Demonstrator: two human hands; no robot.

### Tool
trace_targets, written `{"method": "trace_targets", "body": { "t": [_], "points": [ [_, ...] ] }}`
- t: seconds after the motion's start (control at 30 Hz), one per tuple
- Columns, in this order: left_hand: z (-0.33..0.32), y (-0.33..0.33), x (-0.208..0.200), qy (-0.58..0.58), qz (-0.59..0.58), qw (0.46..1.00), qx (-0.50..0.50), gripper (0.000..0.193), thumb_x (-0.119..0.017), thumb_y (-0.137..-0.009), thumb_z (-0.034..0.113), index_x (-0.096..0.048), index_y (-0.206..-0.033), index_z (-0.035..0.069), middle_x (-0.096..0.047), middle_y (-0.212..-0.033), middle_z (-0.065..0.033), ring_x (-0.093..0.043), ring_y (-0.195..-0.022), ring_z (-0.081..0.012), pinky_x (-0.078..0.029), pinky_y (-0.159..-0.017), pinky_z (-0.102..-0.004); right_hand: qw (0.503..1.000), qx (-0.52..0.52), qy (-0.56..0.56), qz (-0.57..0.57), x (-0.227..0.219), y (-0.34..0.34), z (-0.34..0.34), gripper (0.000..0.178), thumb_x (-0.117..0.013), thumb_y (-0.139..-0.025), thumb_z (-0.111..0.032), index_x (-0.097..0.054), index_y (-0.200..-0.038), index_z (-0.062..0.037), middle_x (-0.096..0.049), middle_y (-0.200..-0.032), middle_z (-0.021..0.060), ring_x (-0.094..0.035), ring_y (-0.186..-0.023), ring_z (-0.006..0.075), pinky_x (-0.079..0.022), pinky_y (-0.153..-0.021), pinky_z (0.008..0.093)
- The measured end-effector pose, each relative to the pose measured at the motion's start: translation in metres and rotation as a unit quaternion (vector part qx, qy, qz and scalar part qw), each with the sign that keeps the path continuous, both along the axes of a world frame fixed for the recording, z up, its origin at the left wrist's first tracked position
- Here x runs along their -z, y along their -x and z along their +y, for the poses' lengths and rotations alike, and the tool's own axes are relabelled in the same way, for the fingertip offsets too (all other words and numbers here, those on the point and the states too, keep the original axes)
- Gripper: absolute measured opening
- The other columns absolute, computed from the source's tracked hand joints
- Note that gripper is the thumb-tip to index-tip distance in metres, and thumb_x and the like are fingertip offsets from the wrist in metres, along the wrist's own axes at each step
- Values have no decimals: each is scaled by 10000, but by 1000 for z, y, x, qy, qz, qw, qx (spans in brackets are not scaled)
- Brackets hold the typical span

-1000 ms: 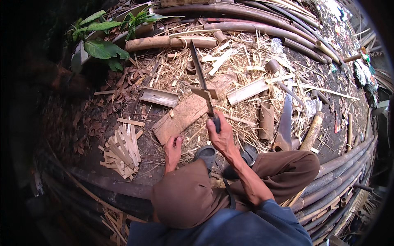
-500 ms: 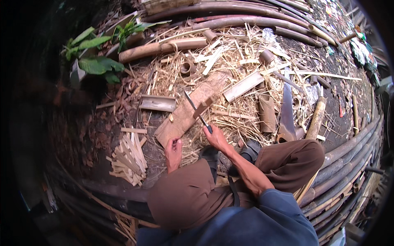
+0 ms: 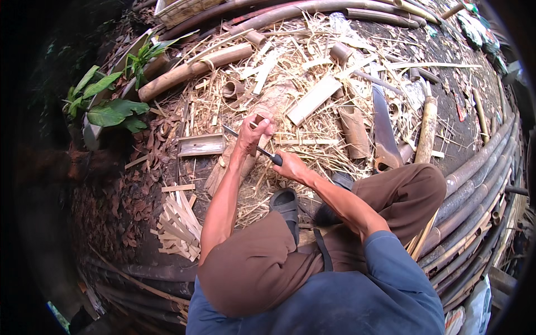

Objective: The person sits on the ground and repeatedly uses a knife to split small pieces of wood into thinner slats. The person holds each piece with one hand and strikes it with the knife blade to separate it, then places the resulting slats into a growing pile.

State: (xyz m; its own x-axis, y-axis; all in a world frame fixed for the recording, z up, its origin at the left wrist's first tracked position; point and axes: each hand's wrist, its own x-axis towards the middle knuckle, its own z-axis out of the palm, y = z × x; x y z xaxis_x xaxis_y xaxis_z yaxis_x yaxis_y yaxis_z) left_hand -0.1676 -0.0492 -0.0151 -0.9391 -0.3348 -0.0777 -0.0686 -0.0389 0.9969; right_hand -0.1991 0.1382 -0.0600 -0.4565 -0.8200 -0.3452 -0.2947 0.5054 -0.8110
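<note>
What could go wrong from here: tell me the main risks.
The left hand grips a small wood piece right at the blade of the knife; if the right hand slips or pushes too hard, the left could get cut.

The saw lies uncovered near the right knee; a careless shift might knock against it.

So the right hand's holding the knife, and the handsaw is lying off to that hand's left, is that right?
Not quite. The right hand is holding the knife, but the handsaw is lying off to that hand's right, as the head view shows.
</note>
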Motion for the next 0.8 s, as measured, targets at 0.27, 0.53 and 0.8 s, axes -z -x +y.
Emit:
{"method": "trace_targets", "body": {
  "t": [0.27,0.53,0.8],
  "points": [
    [-4,5,12,2,-10,995,-96,281,-598,-901,263,-557,-740,37,-469,-579,32,-409,-488,-51,-351,-459,-222,993,-29,-35,111,15,6,-1,350,-660,-860,-268,-486,-1124,-116,-646,-788,246,-649,-775,442,-513,-660,520],
    [-52,-15,5,83,147,953,-251,535,-535,-932,552,-506,-1191,85,-543,-720,20,-537,-702,-110,-472,-769,-303,993,-78,53,73,-5,22,23,277,-622,-793,-237,-576,-949,-14,-629,-766,241,-621,-731,431,-488,-676,484],
    [-72,-93,-89,62,17,853,-519,528,-287,-1048,434,-332,-1475,126,-488,-1242,-138,-546,-1062,-230,-542,-850,-374,989,138,32,-30,-4,-37,57,314,-629,-851,-295,-584,-1012,-29,-617,-779,200,-596,-718,349,-475,-685,428]
  ]
}}
